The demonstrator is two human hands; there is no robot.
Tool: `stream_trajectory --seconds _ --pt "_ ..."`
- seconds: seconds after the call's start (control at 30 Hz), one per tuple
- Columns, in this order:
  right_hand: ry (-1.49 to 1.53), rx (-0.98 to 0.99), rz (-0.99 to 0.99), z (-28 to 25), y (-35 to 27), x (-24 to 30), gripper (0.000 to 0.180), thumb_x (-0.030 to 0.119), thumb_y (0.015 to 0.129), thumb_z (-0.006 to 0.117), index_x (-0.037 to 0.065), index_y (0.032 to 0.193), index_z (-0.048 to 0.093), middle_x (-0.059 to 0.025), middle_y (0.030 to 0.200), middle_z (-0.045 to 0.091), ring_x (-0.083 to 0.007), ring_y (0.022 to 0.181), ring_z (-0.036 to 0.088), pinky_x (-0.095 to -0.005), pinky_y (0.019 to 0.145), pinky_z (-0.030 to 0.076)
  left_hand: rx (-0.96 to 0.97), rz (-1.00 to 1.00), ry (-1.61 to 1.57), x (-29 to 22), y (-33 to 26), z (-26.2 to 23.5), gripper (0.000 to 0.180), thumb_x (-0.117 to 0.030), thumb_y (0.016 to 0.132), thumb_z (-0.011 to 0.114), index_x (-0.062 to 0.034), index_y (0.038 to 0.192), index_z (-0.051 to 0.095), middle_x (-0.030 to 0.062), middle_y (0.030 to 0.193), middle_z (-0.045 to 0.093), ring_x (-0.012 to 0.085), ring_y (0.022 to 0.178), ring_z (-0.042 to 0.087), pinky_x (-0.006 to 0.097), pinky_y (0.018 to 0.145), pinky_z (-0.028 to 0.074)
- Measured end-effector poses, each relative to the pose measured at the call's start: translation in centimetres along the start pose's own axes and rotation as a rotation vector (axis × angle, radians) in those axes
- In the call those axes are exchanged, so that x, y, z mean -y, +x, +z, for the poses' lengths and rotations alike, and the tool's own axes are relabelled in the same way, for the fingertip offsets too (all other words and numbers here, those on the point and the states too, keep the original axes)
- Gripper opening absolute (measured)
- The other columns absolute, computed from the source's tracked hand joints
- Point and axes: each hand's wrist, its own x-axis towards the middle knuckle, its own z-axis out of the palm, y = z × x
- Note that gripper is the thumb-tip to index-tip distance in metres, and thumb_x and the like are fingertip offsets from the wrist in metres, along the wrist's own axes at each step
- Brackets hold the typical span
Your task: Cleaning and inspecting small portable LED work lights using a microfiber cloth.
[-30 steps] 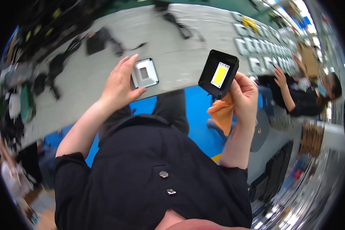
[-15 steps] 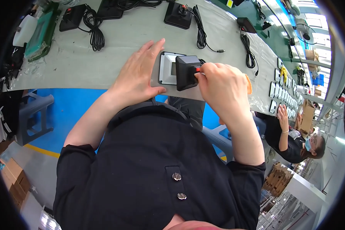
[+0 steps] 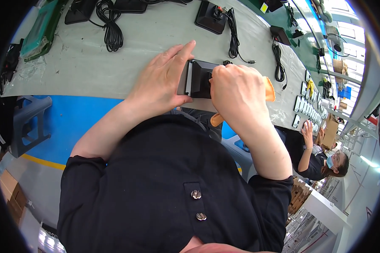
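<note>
A black square housing with sloped sides lies over a white plate, of which only a light strip at the left edge shows. My right hand is closed on the top of the black housing; its fingertips and what they grip exactly are hidden. An orange cloth pokes out on either side of this hand. My left hand is open along the left edge of the plate, fingers stretched away from me and thumb near the plate's front corner.
Black housings with coiled cables stand along the far side, one behind my hands. A green tray lies far left. Rows of white pieces are at the right, where a masked person sits. A grey-blue stool stands left.
The black housing has gone down and left with my right hand, and now covers most of the white plate. My left hand still lies along the plate's left side.
</note>
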Motion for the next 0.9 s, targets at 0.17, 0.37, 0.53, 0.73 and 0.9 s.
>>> stream_trajectory --seconds 0.17,0.37,0.53,0.73,0.9 --pt "-0.003 0.028 -0.020 -0.7 0.4 0.5 0.007 0.011 0.056 0.069 0.009 0.061 0.065 -0.0060 0.060 0.061 -0.0196 0.063 0.064 -0.0295 0.057 0.046 -0.006 0.000 0.001 0.1 -0.2 0.0 0.112 -0.013 0.054 0.084 -0.0069 0.144 0.017 0.0079 0.128 0.053 0.0309 0.126 0.041 0.042 0.103 0.034" --pt "-0.032 0.031 -0.075 -0.7 0.7 0.9 0.007 0.012 0.057 0.070 0.009 0.061 0.064 -0.0058 0.060 0.062 -0.0197 0.064 0.064 -0.0298 0.057 0.046 -0.018 0.004 -0.013 0.2 -0.3 -0.1 0.115 -0.014 0.052 0.085 -0.0071 0.145 0.017 0.0089 0.127 0.053 0.0309 0.124 0.042 0.041 0.102 0.035" --pt "-0.003 -0.014 -0.099 -0.4 0.5 0.7 0.004 0.006 0.064 0.062 0.005 0.060 0.061 -0.0103 0.058 0.060 -0.0255 0.062 0.064 -0.0350 0.059 0.049 -0.036 -0.005 -0.031 -0.1 -0.3 0.1 0.106 -0.017 0.052 0.085 -0.0090 0.141 0.028 0.0078 0.126 0.054 0.0312 0.124 0.042 0.042 0.101 0.036" --pt "0.189 0.061 -0.053 -0.1 0.7 -0.7 0.018 0.017 0.064 0.072 0.005 0.074 0.064 -0.0095 0.073 0.062 -0.0266 0.074 0.064 -0.0353 0.066 0.049 0.027 0.101 0.144 -0.1 0.0 0.2 0.067 -0.020 0.061 0.081 -0.0082 0.121 0.054 0.0043 0.125 0.052 0.0309 0.122 0.043 0.043 0.099 0.040" --pt "0.534 0.034 0.069 2.2 -1.6 -3.7 0.059 0.021 0.062 0.078 0.009 0.117 0.058 -0.0082 0.121 0.053 -0.0291 0.100 0.060 -0.0371 0.083 0.050 0.085 0.082 0.182 -0.4 0.5 -0.1 0.073 -0.019 0.057 0.082 -0.0098 0.123 0.052 0.0047 0.126 0.053 0.0328 0.120 0.044 0.044 0.097 0.042"
